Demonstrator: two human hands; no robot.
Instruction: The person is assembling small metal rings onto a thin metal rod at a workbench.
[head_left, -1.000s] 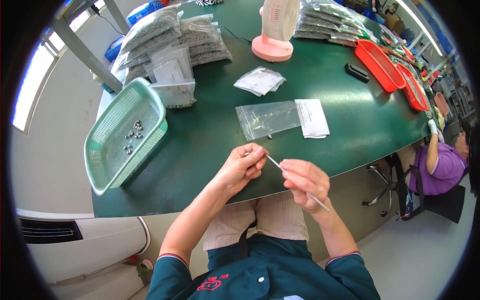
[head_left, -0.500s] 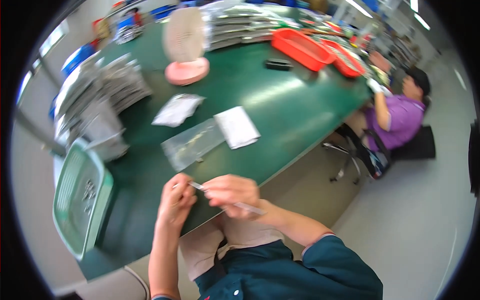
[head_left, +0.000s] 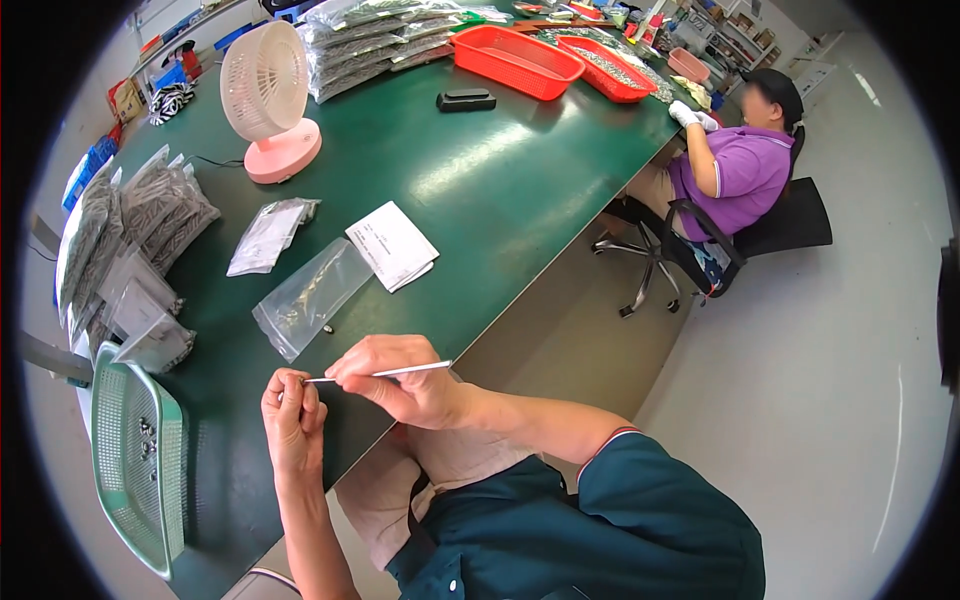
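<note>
My right hand (head_left: 400, 380) grips a thin metal rod-like tool (head_left: 425, 367) like a pen, its tip reaching the fingers of my left hand (head_left: 294, 415). Those left fingers are pinched together at the tool's tip; whatever small piece they hold is too hidden to name. Just beyond my hands lies a clear plastic bag (head_left: 315, 298) with small brass-coloured parts in it, and one small metal part (head_left: 328, 329) rests beside it. A stack of white paper sheets (head_left: 393, 246) touches the bag's far end. Farther left is a small silvery packet (head_left: 270, 236).
At left, a green basket (head_left: 180, 440) holds a few metal parts, beside piled filled bags (head_left: 150, 215). A pink fan (head_left: 268, 90), a black case (head_left: 466, 100) and red baskets (head_left: 520, 62) stand farther back on the green table (head_left: 480, 215). A gloved co-worker (head_left: 735, 165) sits at right.
The view has shifted, so the table's things appear farther left and higher, and it is sharper. My hands stay together, with the tool still in the right one, now lying more level.
</note>
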